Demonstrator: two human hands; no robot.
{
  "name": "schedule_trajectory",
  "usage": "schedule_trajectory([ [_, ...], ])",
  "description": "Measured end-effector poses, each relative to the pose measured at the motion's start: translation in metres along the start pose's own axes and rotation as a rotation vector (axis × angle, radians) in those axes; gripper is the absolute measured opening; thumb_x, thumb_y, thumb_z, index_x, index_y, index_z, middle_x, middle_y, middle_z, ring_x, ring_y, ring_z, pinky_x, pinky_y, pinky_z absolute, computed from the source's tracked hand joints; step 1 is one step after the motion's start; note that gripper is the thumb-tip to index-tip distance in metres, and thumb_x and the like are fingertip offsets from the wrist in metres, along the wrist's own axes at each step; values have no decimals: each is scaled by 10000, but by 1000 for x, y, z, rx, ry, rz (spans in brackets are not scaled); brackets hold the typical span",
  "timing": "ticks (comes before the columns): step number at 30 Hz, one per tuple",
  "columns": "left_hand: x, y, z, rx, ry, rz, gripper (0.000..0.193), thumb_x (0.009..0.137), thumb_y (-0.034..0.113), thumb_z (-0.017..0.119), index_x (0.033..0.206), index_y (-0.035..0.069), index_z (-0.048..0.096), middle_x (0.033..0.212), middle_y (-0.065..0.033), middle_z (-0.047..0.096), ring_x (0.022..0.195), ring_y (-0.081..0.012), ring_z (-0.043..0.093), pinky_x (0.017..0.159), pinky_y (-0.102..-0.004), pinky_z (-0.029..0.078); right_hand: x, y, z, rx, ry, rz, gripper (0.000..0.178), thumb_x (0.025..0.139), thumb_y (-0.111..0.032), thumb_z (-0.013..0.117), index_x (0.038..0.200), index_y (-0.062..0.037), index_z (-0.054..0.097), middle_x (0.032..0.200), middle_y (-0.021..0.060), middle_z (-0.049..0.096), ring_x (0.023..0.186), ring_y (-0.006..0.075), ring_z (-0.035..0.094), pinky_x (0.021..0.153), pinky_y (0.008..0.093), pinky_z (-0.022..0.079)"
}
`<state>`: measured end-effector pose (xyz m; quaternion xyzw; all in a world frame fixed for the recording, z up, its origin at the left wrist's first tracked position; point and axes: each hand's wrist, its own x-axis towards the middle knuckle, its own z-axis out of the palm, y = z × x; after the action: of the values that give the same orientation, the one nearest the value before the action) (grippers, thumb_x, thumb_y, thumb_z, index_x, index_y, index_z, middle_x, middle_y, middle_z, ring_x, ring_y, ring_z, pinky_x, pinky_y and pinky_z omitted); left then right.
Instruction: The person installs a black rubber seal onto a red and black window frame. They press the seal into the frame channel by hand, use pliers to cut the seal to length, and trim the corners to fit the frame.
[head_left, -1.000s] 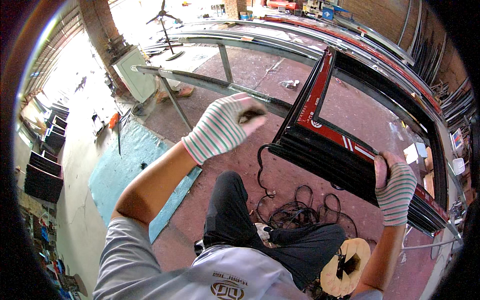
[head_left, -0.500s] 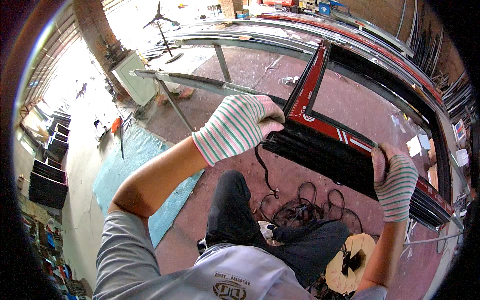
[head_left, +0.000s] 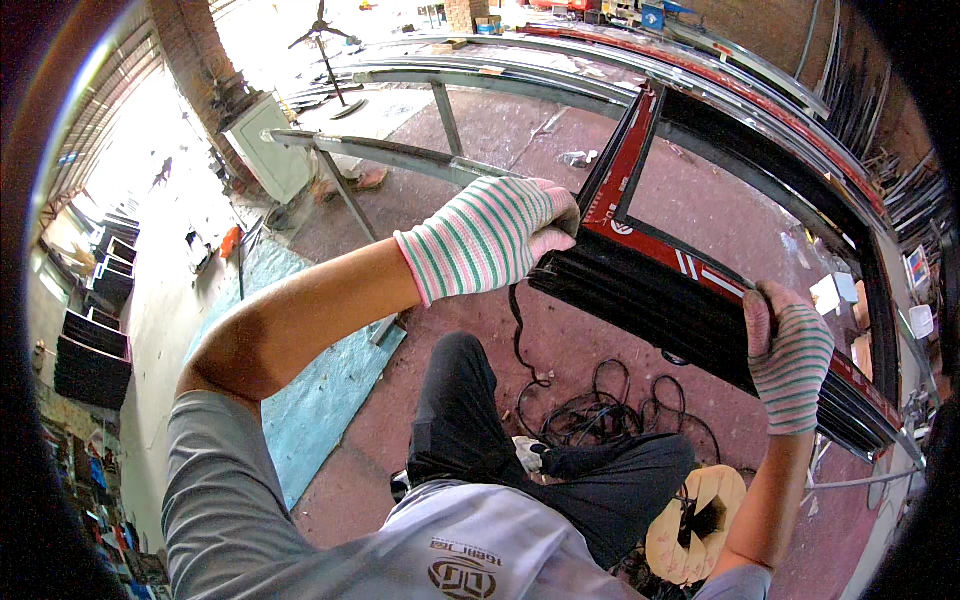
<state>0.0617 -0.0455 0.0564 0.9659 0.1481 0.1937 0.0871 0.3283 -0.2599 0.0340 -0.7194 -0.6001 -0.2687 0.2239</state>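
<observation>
A black window frame (head_left: 640,312) with red film along its upper faces lies across metal rails in front of me. My left hand (head_left: 495,238), in a white glove with green and pink stripes, is closed at the frame's near left corner, thumb and fingers pinched together there. Its fingertips are partly hidden, so anything small between them does not show. Further right, my right hand (head_left: 790,355), in a matching glove, grips the near side of the frame, thumb on the upper face. The frame's opening shows the reddish floor beneath.
Grey metal rails (head_left: 400,155) stretch left from under the frame. Tangled black cable (head_left: 590,415) lies on the floor below, near a round wooden-looking stool (head_left: 700,525). To the left are a blue mat (head_left: 340,400) and stacked dark frames (head_left: 92,360). A standing fan (head_left: 325,55) is at the back.
My left hand has shifted slightly right and upward at the corner, and the left elbow has swung outward. My right hand keeps its place on the frame.
</observation>
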Motion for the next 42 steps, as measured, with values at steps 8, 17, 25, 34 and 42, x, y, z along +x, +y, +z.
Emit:
schedule_trajectory([
  [8, -6, -13, -18, -56, -116, -172, 355, 863, 320, 652, 976, -10, 587, 884, -195, 636, 861, -323, 635, 777, -373, 488, 0, -2, -1, -23, 35, -14, 245, 919, -260, 583, 946, -33, 673, 803, 181, 651, 745, 348, 635, 706, 399, 491],
  [17, -26, -46, -33, -67, -213, -265, 286, 838, 261, 669, 956, 6, 619, 806, -160, 641, 758, -290, 624, 725, -370, 491, 2, -5, -4, -29, 7, 11, 243, 909, -261, 590, 950, -36, 672, 791, 175, 650, 740, 352, 631, 697, 401, 488],
  [25, -2, -26, -9, -321, -219, -294, 267, 891, 264, 655, 942, 4, 625, 764, -51, 622, 722, -133, 562, 687, -309, 473, 3, -7, -8, -43, -50, 28, 235, 906, -248, 601, 946, -30, 678, 820, 178, 661, 755, 352, 638, 718, 405, 495],
  [34, 9, -13, -10, -938, -411, -675, 270, 951, 321, 586, 875, 62, 582, 649, -29, 582, 517, -85, 515, 405, -218, 381, 5, -6, -7, -40, -43, 33, 246, 896, -263, 575, 897, -32, 662, 778, 185, 637, 732, 372, 611, 698, 429, 475],
  [42, -4, -37, 9, -1133, -370, -490, 242, 954, 258, 575, 847, 46, 618, 684, -16, 597, 552, -93, 548, 484, -224, 443, 8, -12, -8, -68, -155, 75, 270, 892, -277, 539, 920, -35, 655, 793, 191, 632, 758, 373, 605, 724, 438, 466],
])
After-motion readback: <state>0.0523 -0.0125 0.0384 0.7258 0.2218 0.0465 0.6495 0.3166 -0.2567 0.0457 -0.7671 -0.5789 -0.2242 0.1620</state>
